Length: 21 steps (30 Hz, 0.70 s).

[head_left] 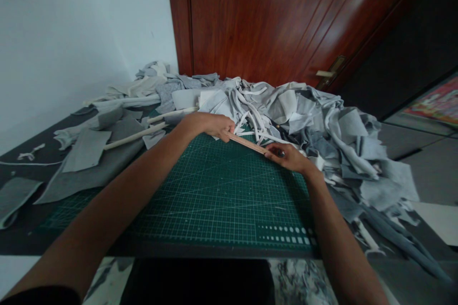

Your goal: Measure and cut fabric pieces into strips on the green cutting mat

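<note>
A thin, flat pinkish strip (246, 142) is held between my two hands over the far part of a green cutting mat (222, 190). Its left end is gripped by my left hand (217, 126), fingers closed around it. My right hand (284, 156) pinches the other end between thumb and fingers. The strip slants down to the right; whether it is wood or a folded material I cannot tell. Just behind it lie narrow white fabric strips (253, 116), close to both hands.
Heaps of grey and white fabric scraps (315, 109) line the back and right of the dark table. More grey pieces (88, 150) and pale rod-like strips (136, 137) lie at left. A white wall (71, 19) and a brown door (250, 19) stand behind.
</note>
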Motion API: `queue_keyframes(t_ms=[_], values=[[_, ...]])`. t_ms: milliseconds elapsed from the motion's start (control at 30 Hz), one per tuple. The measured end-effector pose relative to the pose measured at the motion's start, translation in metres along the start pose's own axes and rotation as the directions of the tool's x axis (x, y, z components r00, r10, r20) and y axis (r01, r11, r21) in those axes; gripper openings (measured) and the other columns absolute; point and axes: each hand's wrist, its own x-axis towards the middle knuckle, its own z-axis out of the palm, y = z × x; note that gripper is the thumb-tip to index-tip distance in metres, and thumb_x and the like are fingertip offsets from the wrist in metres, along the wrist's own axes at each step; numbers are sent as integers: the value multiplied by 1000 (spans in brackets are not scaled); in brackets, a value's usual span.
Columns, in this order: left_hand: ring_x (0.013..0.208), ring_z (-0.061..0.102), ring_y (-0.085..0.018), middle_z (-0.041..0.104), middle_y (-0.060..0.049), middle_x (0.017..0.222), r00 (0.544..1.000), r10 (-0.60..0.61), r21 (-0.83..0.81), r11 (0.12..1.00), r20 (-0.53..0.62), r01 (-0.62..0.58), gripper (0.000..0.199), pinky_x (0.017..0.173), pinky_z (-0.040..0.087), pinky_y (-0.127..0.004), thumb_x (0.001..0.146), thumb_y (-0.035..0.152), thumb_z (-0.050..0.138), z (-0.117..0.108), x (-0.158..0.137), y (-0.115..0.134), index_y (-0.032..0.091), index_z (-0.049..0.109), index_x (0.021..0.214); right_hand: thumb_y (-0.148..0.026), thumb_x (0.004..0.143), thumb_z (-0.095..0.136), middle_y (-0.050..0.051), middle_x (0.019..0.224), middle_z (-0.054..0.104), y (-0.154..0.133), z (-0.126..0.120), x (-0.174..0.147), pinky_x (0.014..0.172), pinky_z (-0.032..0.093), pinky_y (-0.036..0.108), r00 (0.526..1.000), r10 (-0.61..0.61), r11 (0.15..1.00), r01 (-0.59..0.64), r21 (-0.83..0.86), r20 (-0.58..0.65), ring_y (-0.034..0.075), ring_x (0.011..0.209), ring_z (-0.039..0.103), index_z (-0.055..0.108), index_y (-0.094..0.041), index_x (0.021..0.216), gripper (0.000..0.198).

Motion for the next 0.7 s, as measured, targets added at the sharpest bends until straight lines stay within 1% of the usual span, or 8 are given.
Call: queue_keyframes(t_ms=[100,167,267,400,567,700], values=[[81,57,-16,70,1,96,999,13,1,1000,-32,-13,40,67,39,-22,77,22,63,-13,-10,-8,19,67,116,-60,98,54,7,95,76,-1,-1,0,70,51,32,999,-1,1000,1,-5,-42,22,78,66,74,-20,106,46],[80,57,-16,69,1,94,998,18,4,1000,-56,-18,40,67,38,-22,76,22,64,-19,-14,-15,20,67,116,-62,99,51,7,96,77,1,-1,0,70,51,32,995,18,1000,-18,-5,-97,23,82,67,74,-19,108,49],[75,56,-16,67,2,86,997,7,-3,1000,-72,-7,42,65,37,-23,76,21,64,-24,-18,-24,20,67,118,-66,99,49,7,90,75,6,-1,1,68,49,31,976,53,999,-54,4,-212,23,80,66,74,-19,105,54],[74,56,-16,67,2,85,995,28,-17,999,-94,-30,44,65,37,-23,75,20,63,-26,-21,-28,19,68,119,-73,95,52,6,85,71,10,1,3,65,47,30,937,84,996,-64,68,-340,21,74,62,72,-18,99,59],[71,55,-14,66,2,82,994,39,-60,997,-104,-46,42,62,36,-23,74,18,60,-27,-23,-26,17,68,115,-76,94,49,4,83,67,10,6,7,65,47,28,896,134,981,-59,186,-423,19,73,60,66,-20,96,59],[69,53,-15,64,2,81,994,34,-90,995,-108,-44,42,60,36,-24,73,19,60,-27,-24,-28,19,68,114,-75,96,47,3,80,64,17,12,10,66,48,29,881,147,979,-65,194,-449,18,70,57,65,-21,104,57]])
